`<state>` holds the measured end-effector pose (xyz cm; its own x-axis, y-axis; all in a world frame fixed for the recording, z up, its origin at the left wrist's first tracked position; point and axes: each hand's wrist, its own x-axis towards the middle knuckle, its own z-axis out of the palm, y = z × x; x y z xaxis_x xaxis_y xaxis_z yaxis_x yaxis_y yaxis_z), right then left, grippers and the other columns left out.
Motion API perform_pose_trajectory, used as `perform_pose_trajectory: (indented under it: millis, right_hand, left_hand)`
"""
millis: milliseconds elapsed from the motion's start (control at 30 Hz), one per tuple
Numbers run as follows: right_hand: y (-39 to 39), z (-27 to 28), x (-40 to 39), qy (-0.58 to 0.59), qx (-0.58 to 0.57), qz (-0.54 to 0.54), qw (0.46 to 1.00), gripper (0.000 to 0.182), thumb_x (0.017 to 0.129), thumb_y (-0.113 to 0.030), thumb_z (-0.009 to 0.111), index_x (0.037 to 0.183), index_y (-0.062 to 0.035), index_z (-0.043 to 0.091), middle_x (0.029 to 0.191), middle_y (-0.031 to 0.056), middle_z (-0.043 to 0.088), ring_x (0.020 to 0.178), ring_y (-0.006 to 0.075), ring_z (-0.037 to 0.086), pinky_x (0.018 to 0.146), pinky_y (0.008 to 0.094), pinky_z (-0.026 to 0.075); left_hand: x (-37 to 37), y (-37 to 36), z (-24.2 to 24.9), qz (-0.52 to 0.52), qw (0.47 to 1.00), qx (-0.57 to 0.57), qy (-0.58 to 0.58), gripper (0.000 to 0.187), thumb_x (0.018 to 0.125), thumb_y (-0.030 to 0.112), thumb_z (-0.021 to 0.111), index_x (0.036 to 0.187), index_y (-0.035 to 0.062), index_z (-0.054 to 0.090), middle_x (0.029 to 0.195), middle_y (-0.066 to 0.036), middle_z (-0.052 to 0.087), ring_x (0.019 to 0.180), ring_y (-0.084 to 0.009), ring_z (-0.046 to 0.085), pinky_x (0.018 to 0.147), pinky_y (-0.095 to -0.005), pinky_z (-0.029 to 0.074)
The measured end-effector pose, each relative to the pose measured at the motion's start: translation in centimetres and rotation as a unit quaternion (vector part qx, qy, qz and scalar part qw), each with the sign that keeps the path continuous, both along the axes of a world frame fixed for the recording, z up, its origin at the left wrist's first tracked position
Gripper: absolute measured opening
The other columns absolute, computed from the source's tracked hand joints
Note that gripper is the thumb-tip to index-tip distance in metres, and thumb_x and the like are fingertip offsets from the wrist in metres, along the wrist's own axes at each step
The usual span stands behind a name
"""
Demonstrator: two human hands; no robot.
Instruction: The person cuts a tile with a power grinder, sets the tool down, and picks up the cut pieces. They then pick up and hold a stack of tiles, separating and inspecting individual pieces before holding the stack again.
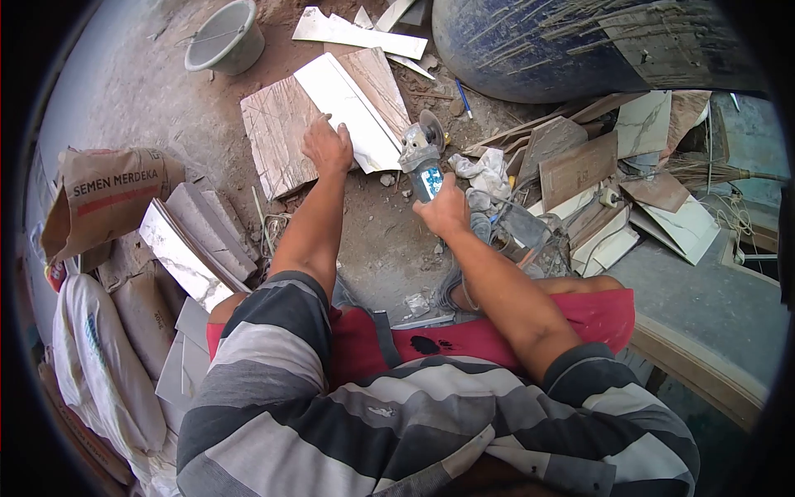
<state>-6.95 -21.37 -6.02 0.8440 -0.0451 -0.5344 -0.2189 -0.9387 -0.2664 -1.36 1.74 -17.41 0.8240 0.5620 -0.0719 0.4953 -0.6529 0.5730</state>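
Observation:
My left hand [327,147] presses flat on a white marble-patterned tile strip [352,112] that lies across brown wood-look tiles [277,137] on the dirt ground. My right hand [445,209] grips the blue body of an angle grinder [422,157]. The grinder's disc [431,126] sits at the right edge of the white tile, close to its end. I am squatting, with red shorts and a striped shirt filling the lower view.
A grey bucket [224,35] stands at the top left. A cement bag [103,195] and stacked tiles [195,244] lie at left. Tile offcuts [580,166] and cables pile up at right, by a broom [712,172]. A big blue drum [563,41] stands behind.

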Motion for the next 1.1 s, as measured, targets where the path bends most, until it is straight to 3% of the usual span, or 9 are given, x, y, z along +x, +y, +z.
perform_pose_trajectory:
  millis: [100,133,200,267,467,633,733,933,1100]
  right_hand:
    - [1.0,0.5,2.7,-0.058,0.018,-0.050,0.997,0.072,0.070,-0.032,0.083,0.121,0.0025,0.045,0.111,0.0284,0.066,0.105,0.0433,0.065,0.091,0.0492,0.052]
    - [1.4,0.8,3.3,-0.062,0.018,-0.036,0.997,0.072,0.070,-0.032,0.083,0.121,0.0025,0.045,0.111,0.0284,0.066,0.105,0.0433,0.065,0.091,0.0492,0.052]
    - [2.2,1.5,4.5,-0.097,0.016,-0.041,0.994,0.069,0.070,-0.030,0.082,0.119,0.0027,0.046,0.109,0.0291,0.066,0.104,0.0440,0.065,0.090,0.0497,0.052]
    - [2.9,1.8,5.5,-0.112,0.015,-0.029,0.993,0.068,0.070,-0.030,0.081,0.118,0.0028,0.047,0.108,0.0294,0.066,0.104,0.0446,0.065,0.090,0.0502,0.051]
    - [4.5,1.2,6.6,-0.142,0.034,-0.030,0.989,0.064,0.071,-0.030,0.081,0.116,0.0021,0.048,0.105,0.0289,0.067,0.101,0.0450,0.066,0.088,0.0507,0.052]
    - [5.7,0.5,7.0,-0.128,0.040,-0.035,0.990,0.070,0.070,-0.039,0.082,0.116,0.0012,0.048,0.106,0.0282,0.068,0.101,0.0446,0.066,0.088,0.0505,0.051]
    - [6.3,0.3,7.0,-0.125,0.045,-0.031,0.991,0.070,0.071,-0.041,0.082,0.116,0.0005,0.049,0.106,0.0280,0.068,0.101,0.0445,0.066,0.088,0.0509,0.051]
    - [7.0,0.0,7.9,-0.130,0.049,-0.036,0.990,0.068,0.071,-0.037,0.082,0.117,-0.0006,0.047,0.107,0.0265,0.067,0.101,0.0440,0.066,0.087,0.0510,0.052]
    - [7.5,0.1,8.3,-0.130,0.049,-0.034,0.990,0.060,0.079,-0.038,0.076,0.117,-0.0014,0.048,0.109,0.0264,0.067,0.103,0.0438,0.065,0.087,0.0522,0.051]
  left_hand:
    - [1.4,-3.6,-2.6,0.043,0.934,-0.340,-0.106,0.050,0.097,0.045,0.058,0.124,0.0018,0.058,0.118,-0.010,0.065,0.105,-0.0286,0.061,0.092,-0.0442,0.047]
    - [2.0,-5.3,-2.1,0.054,0.855,-0.494,-0.150,0.057,0.096,0.052,0.059,0.122,0.0007,0.059,0.112,-0.010,0.067,0.097,-0.0267,0.064,0.088,-0.0404,0.050]
    - [2.0,-8.1,0.2,0.051,0.706,-0.696,-0.119,0.075,0.095,0.061,0.057,0.136,-0.0006,0.051,0.125,-0.012,0.063,0.107,-0.0217,0.061,0.090,-0.0381,0.049]
    - [1.7,-9.8,4.2,0.012,0.693,-0.705,-0.148,0.083,0.093,0.067,0.056,0.138,-0.0025,0.049,0.124,-0.014,0.064,0.110,-0.0210,0.061,0.090,-0.0344,0.049]
    - [2.5,-8.5,7.1,0.042,0.650,-0.745,-0.146,0.063,0.084,0.025,0.083,0.132,-0.0032,0.054,0.120,-0.013,0.066,0.105,-0.0226,0.064,0.093,-0.0382,0.050]
    - [2.8,-8.2,6.1,0.093,0.672,-0.715,-0.172,0.090,0.078,0.001,0.082,0.150,-0.0028,0.028,0.122,-0.019,0.065,0.108,-0.0266,0.065,0.096,-0.0395,0.054]
    - [2.7,-7.5,5.7,0.094,0.651,-0.735,-0.164,0.107,0.076,-0.006,0.080,0.157,0.0022,0.010,0.121,-0.022,0.065,0.107,-0.0285,0.066,0.094,-0.0419,0.056]
    - [2.8,-7.0,6.7,0.095,0.668,-0.717,-0.172,0.114,0.076,-0.005,0.080,0.158,0.0040,0.001,0.120,-0.024,0.065,0.103,-0.0286,0.067,0.090,-0.0421,0.057]
    - [3.7,-7.0,5.7,0.075,0.714,-0.684,-0.129,0.089,0.076,0.004,0.084,0.148,0.0003,0.032,0.113,-0.021,0.067,0.100,-0.0255,0.067,0.087,-0.0380,0.057]
